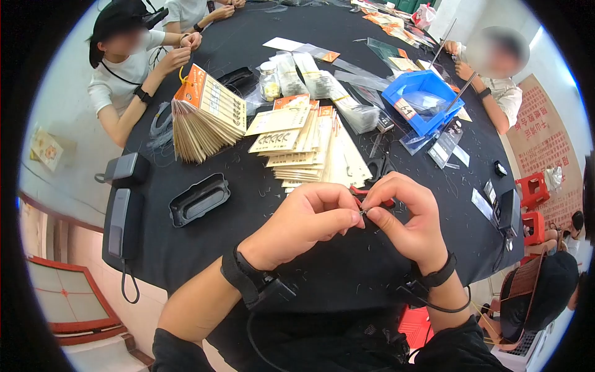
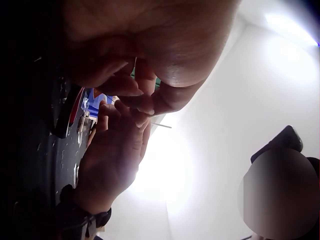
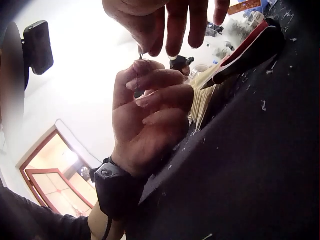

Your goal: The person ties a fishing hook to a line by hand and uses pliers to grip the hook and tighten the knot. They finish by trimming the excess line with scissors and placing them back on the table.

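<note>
Above the near part of the black table, both hands meet fingertip to fingertip. My left hand [image 1: 310,214] pinches a tiny metal piece [image 1: 363,212] between thumb and forefinger. From the other side, my right hand [image 1: 406,214] pinches at the same piece with its thumb and forefinger. In the right wrist view its thin shiny end [image 3: 141,55] shows between the fingertips; the rest is hidden, and I cannot tell its exact kind. Just beyond the fingers lies a red-and-black handled tool [image 3: 250,50], partly covered by the hands in the head view.
Stacked cream cards [image 1: 304,142] and a fanned bundle of cards [image 1: 207,115] lie ahead. A black tray [image 1: 199,199] is at left, black scissors [image 1: 379,166] beyond the right hand, a blue bin [image 1: 404,90] at back right. Other people sit around the table [image 1: 260,204].
</note>
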The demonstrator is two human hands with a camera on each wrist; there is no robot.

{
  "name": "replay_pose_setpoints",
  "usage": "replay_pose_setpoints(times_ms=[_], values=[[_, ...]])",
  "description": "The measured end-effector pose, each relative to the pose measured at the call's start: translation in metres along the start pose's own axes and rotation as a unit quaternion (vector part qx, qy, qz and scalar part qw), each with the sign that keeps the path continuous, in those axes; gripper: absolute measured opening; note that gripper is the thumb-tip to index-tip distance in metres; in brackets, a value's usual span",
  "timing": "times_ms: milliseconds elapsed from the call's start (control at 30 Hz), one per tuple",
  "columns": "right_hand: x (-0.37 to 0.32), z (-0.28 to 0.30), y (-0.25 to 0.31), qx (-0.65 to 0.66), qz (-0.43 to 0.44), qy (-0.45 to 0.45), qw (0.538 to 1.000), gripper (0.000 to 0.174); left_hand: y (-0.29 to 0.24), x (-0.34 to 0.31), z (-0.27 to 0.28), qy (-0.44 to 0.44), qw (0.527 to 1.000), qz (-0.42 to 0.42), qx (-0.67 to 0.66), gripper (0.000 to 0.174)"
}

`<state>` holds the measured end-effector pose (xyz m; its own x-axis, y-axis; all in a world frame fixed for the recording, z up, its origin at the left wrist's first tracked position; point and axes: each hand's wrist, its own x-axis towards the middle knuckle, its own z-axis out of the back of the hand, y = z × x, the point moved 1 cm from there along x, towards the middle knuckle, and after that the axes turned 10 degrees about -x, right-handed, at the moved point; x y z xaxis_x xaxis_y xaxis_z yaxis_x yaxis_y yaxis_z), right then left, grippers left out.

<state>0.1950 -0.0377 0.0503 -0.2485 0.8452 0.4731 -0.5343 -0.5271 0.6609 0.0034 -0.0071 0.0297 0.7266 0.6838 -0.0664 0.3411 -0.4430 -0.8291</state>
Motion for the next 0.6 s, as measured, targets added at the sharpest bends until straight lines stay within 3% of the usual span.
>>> replay_pose_setpoints(times_ms=[133, 400, 600], values=[[0.0025, 0.0041, 0.0072, 0.006, -0.023, -0.001, 1.000, 0.013, 0.0013, 0.0002, 0.0012, -0.007, 1.000, -0.006, 0.006, 0.009], [0.0014, 0.0033, 0.0044, -0.066, 0.020, 0.004, 0.998, 0.016, 0.0074, 0.0022, 0.0025, -0.017, 0.998, -0.046, 0.035, 0.006], [0.0016, 0.0037, 0.0071, -0.092, 0.033, -0.013, 0.995, 0.014, 0.0050, 0.0014, 0.0001, -0.036, 0.996, -0.026, 0.080, 0.005]])
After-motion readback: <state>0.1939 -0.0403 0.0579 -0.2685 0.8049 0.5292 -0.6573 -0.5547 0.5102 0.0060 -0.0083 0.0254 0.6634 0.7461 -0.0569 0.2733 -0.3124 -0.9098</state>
